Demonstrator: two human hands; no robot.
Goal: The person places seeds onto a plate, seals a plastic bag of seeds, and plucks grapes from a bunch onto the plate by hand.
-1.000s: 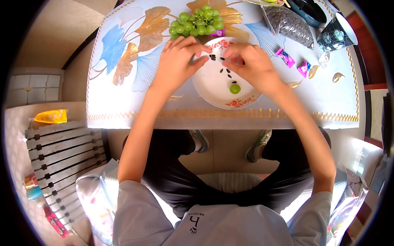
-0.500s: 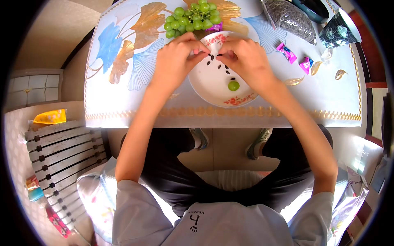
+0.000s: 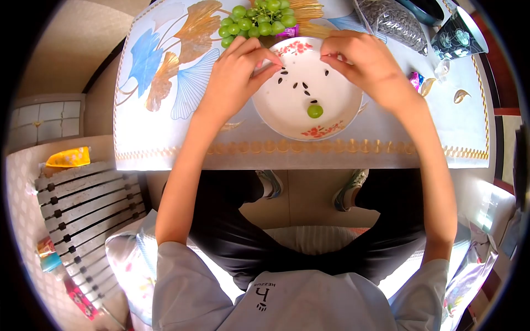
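Observation:
A white plate with red flower prints lies on the table in front of me. Several dark seeds, which look like sunflower seeds, are scattered on it, with a single green grape near its front. My left hand is over the plate's left rim, thumb and forefinger pinched close to a couple of the seeds. My right hand hovers at the right rim, fingertips also pinched. A lone seed shows just below them. Whatever either pinch holds is too small to make out.
Behind the plate lies a bunch of green grapes, with a purple wrapped sweet beside it. At the back right are a clear bag of dark seeds, a dark patterned cup and another wrapped sweet.
My hands have drawn apart: the right has moved right and now covers one wrapped sweet, while the left stays nearly in place. A seed now shows below my right fingertips.

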